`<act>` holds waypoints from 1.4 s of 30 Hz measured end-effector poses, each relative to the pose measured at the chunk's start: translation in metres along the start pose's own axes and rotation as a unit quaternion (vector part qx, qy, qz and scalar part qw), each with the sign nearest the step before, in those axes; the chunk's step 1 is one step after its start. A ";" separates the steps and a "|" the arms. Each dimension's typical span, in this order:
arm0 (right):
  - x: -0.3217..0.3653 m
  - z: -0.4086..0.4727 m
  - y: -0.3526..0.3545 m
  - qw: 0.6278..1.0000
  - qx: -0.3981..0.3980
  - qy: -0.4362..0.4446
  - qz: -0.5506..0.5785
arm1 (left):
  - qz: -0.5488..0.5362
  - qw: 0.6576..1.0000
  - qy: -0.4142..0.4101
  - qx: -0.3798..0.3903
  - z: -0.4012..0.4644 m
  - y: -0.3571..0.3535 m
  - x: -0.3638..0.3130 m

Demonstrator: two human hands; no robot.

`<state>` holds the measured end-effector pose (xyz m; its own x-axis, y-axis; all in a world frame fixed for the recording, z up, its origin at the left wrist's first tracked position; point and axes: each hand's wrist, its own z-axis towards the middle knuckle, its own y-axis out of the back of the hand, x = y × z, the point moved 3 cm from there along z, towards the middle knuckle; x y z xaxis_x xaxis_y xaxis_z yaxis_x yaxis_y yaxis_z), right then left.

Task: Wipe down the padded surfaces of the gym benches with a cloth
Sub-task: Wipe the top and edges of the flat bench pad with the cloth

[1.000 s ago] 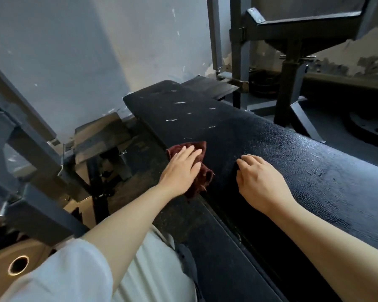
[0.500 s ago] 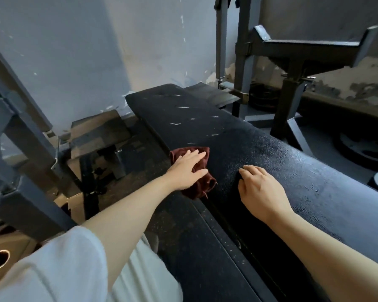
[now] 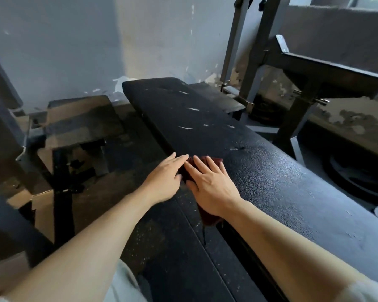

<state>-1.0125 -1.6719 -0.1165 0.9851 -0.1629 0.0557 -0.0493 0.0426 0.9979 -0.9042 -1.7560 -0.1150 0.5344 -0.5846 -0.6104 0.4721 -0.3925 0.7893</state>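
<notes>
Scuffed grey wall behind; I see black bench pad (image 3: 260, 162) running long toward it. Maroon cloth (image 3: 207, 212) draped over pad's left edge, now under flat right hand (image 3: 214, 188); left hand (image 3: 164, 182), fingers straight, shifted beside it.

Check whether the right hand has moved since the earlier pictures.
Yes. The right hand has slid left across the bench pad to its left edge, and now lies flat on the dark red cloth beside the left hand.

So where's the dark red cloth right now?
The dark red cloth lies on the near left edge of the black padded bench, under the right hand, beside the left hand.
</notes>
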 end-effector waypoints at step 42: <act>-0.117 0.032 0.008 0.996 -0.033 -0.037 0.069 | 0.050 0.987 -0.047 -0.148 0.055 -0.036 -0.034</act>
<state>-1.1339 -1.6837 -0.1140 0.9548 -0.2231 0.1966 -0.1699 0.1336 0.9764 -0.9780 -1.7612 -0.1184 0.5273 -0.6789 -0.5109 0.6121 -0.1135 0.7826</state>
